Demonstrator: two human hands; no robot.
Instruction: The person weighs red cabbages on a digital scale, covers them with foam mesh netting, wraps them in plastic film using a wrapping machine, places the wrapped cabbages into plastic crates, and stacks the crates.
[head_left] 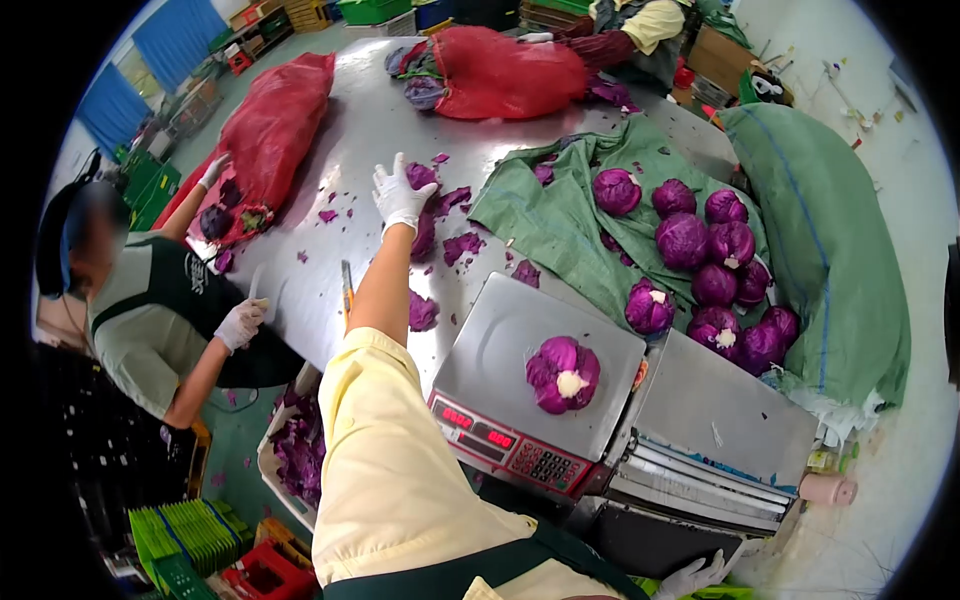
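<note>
My left hand [398,195], in a white glove, reaches far over the metal table with its fingers spread. It is beside purple cabbage leaves [422,235], partly hidden behind the hand. Low at the right edge of the wrapping machine, my gloved right hand [692,577] hangs with its fingers apart, partly cut off by the frame. One trimmed purple cabbage [563,375] sits on the scale [500,335], whose red digits are lit. A knife [347,290] with an orange handle lies left of my left forearm.
Several purple cabbages [683,241] lie on a green sack [540,205], beside a full green sack [830,240]. Red mesh sacks [280,120] lie at the back. At the left a co-worker [150,300] holds a knife; another person [650,30] stands behind. A crate [268,460] holds leaves.
</note>
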